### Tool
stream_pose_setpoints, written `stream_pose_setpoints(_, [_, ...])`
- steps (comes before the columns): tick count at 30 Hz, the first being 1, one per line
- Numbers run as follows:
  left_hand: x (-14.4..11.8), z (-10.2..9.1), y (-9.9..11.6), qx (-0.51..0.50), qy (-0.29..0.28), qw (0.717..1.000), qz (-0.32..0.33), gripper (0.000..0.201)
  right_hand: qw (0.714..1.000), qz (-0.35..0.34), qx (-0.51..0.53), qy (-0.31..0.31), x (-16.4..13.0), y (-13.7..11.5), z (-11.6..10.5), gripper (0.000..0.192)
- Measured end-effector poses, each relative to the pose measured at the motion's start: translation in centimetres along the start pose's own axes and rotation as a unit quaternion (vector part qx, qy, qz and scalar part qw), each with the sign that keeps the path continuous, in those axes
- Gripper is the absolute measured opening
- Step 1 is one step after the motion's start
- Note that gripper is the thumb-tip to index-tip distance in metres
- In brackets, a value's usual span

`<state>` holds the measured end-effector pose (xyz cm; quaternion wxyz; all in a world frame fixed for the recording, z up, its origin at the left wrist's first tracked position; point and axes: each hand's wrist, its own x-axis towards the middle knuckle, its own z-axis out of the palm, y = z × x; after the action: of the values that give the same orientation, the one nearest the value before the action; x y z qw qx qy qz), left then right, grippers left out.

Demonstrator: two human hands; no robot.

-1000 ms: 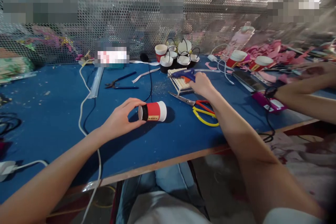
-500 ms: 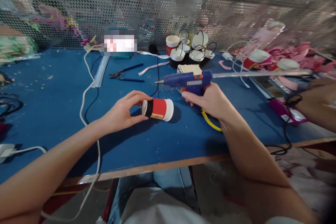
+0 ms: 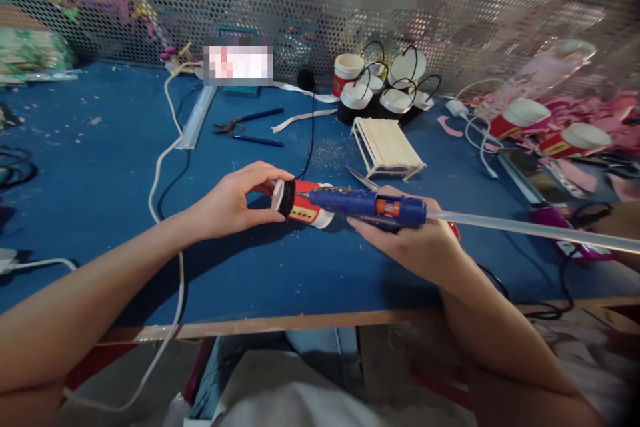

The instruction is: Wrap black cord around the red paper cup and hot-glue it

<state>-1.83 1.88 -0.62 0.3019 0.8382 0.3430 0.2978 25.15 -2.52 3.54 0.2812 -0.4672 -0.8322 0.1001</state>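
Now glue gun (image 3: 367,203) lowered, nozzle brought against red cup (image 3: 303,205), held sideways

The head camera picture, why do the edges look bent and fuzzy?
Head view: a wide lens bows the table edge and smears the corners. The centre is sharper: left hand holding the red cup, right hand gripping the glue gun. Hands shadow the table.

Bare forearms, blue jeans, white top

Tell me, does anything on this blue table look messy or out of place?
Small pale crumbs are scattered on the blue table beside the stick-built frame, and pink scraps are heaped at the far right. Nothing looks broken.
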Motion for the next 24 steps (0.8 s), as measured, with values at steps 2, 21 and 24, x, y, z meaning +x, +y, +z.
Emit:
stream_pose_setpoints(2, [0.02, 0.03, 0.01, 0.003, 0.0, 1.0, -0.003, 0.05, 1.0, -0.02, -0.022, 0.004, -0.12, 0.08, 0.11, 0.014])
stream_pose_setpoints(21, [0.04, 0.0, 0.15, 0.009, 0.007, 1.0, 0.003, 0.051, 0.997, -0.039, -0.051, -0.051, -0.56, -0.05, 0.0, 0.022])
stream_pose_setpoints(24, [0.06, -0.02, 0.2, 0.025, 0.008, 0.999, 0.033, 0.049, 0.998, -0.017, -0.048, -0.027, -0.47, -0.24, -0.08, 0.022])
